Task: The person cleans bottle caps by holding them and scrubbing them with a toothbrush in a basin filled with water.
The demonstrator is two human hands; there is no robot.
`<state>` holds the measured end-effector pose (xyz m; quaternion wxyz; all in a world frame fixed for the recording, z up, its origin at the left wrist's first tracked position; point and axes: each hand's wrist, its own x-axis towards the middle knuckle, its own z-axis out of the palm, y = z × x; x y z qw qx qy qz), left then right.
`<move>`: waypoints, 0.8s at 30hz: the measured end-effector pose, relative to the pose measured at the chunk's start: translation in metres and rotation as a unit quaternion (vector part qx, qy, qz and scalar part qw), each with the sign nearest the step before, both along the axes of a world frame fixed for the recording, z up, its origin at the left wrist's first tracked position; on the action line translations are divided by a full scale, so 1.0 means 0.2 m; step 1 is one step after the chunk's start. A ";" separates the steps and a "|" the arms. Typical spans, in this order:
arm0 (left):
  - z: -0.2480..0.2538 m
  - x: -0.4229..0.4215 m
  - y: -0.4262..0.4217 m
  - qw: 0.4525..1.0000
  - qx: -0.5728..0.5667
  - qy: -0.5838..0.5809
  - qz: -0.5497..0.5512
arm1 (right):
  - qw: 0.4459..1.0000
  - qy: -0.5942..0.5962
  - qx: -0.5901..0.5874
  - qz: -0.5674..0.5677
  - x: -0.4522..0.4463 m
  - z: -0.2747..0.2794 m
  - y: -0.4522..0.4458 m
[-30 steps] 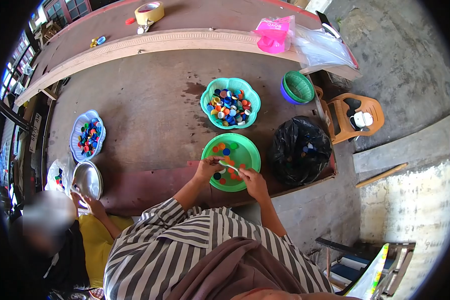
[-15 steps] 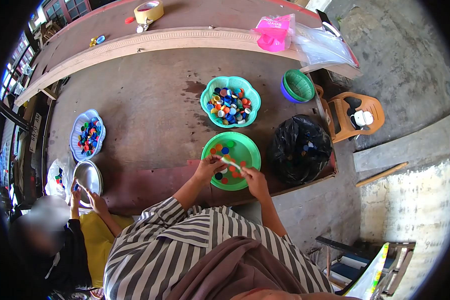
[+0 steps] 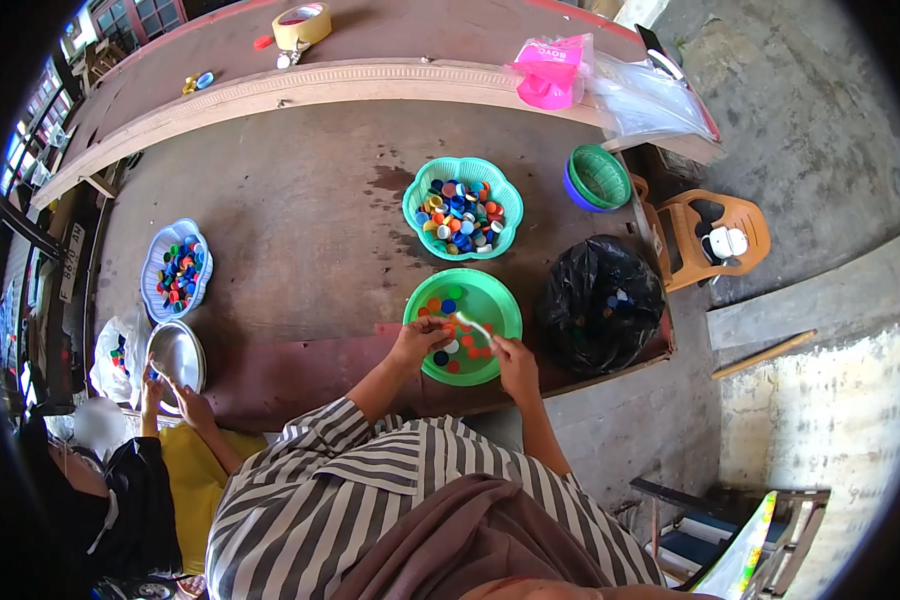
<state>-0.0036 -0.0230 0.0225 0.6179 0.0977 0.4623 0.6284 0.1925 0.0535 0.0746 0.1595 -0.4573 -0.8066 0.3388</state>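
Fingers of the right hand (image 3: 517,370) are gripping a slim white tool (image 3: 476,325) over the green basin (image 3: 507,305), centre frame; whether the left hand (image 3: 416,343) is grasping anything, I cannot tell. Loose pinching could be sending that tool down among the caps (image 3: 468,341).

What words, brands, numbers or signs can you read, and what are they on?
"BOYO", I think, on the pink packet; blurry, so unsure.
"AW", probably, on the plate at far left; its other characters are too blurred.
Nothing else is readable.
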 end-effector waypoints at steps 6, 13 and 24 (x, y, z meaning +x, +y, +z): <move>0.00 -0.04 0.04 0.996 -0.011 0.088 -0.022 | 0.998 -0.018 0.048 -0.028 0.03 0.02 0.00; 0.24 -0.24 0.49 0.947 0.154 0.275 0.056 | 0.999 0.010 0.017 -0.046 0.09 0.00 0.04; -0.06 -0.25 0.39 0.818 0.040 0.572 -0.047 | 0.997 -0.003 -0.018 -0.077 0.13 0.01 -0.01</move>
